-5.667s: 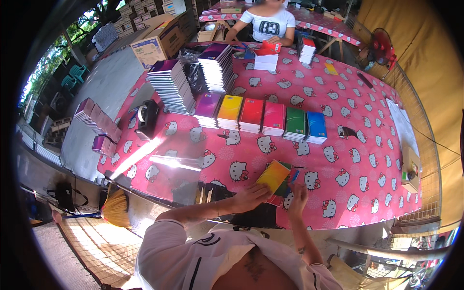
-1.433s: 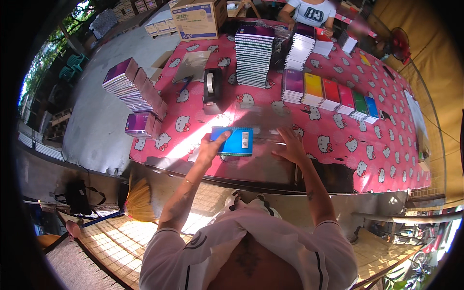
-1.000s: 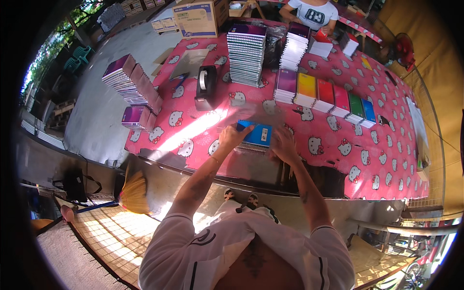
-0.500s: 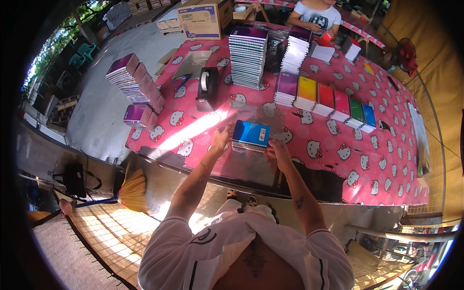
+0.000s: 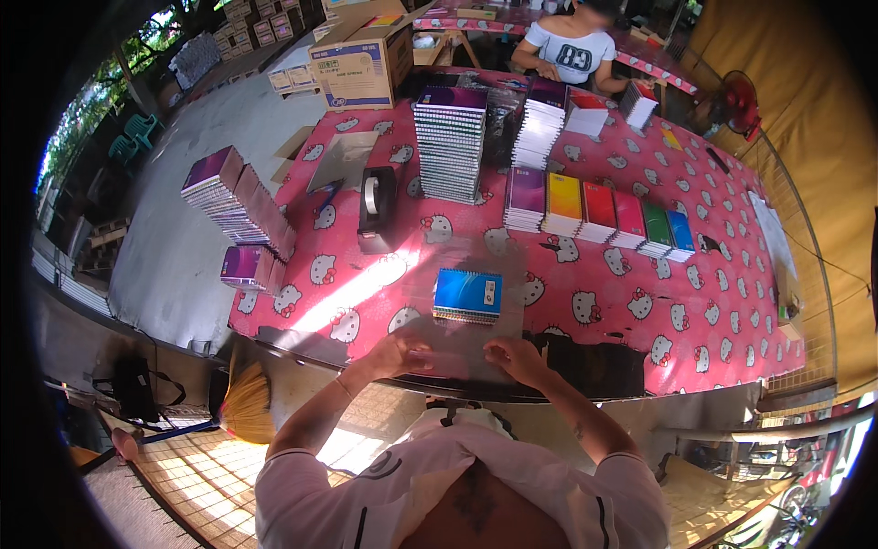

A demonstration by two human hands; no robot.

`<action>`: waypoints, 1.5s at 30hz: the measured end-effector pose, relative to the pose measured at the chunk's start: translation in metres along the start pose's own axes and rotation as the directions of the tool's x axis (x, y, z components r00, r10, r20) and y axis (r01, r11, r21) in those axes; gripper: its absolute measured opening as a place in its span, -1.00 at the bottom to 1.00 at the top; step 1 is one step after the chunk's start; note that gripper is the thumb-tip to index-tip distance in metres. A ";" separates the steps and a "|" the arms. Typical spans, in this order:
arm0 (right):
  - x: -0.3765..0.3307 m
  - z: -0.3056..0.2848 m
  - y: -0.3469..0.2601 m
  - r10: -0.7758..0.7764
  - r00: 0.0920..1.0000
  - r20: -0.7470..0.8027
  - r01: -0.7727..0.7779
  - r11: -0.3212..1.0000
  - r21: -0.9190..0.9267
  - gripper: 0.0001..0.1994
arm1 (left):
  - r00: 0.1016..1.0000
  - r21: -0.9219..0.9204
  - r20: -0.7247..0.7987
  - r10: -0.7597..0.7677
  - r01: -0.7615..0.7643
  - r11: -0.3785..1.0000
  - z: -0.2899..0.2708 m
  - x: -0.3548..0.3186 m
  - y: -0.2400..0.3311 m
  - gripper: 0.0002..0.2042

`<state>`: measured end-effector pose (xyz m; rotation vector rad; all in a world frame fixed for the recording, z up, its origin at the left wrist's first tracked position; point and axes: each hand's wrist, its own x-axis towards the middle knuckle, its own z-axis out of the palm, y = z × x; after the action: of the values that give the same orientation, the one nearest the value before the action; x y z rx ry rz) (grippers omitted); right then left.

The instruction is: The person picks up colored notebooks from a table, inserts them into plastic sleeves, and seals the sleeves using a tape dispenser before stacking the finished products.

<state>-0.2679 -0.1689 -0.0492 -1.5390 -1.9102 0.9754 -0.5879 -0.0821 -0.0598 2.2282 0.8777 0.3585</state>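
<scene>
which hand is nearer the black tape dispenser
Left. The left hand is below the tape dispenser, slightly right of it; the right hand lies farther right, past the blue notebook stack.

Black tape dispenser (image 5: 376, 209), cardboard box (image 5: 362, 60), red fan (image 5: 740, 99), straw broom (image 5: 244, 414)

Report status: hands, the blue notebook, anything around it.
Left hand and right hand at table edge, fingers on clear plastic sheet. Blue spiral notebook stack lies on the sheet, untouched. Tape dispenser stands apart, farther back on the left.
</scene>
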 end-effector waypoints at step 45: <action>0.061 0.055 -0.066 -0.183 0.905 -0.384 -0.073 0.822 -0.565 -0.42 | 0.957 0.473 0.072 0.282 -0.282 0.835 -0.031 0.275 -0.017 -0.87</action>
<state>-0.3643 -0.1293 -0.0349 -1.8076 -1.9885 -0.0129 -0.4099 0.1309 -0.0499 2.8353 0.6851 0.2982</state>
